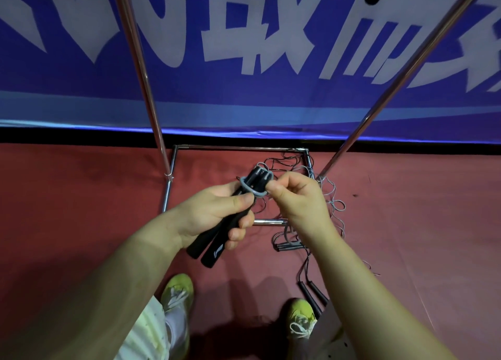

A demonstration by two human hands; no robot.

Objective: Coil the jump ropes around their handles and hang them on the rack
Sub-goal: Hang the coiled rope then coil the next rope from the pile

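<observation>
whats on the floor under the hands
Under the left hand and right hand lies a tangle of loose ropes across the rack base, with spare handles nearby. The hands and the held handles cover part of the tangle.

Both bare forearms reach from the near edge toward the middle of the view, the left arm entering from the near left and the right arm from the near right, so that the hands meet close together at the centre. The left hand [217, 213] is curled round a pair of black jump rope handles [230, 218], thumb laid across the top and fingertips wrapped underneath. The right hand [295, 197], just to its right and slightly farther, is closed in a loose fist with thumb and forefinger pinching the grey rope [254, 193] at the handles' far end.
</observation>
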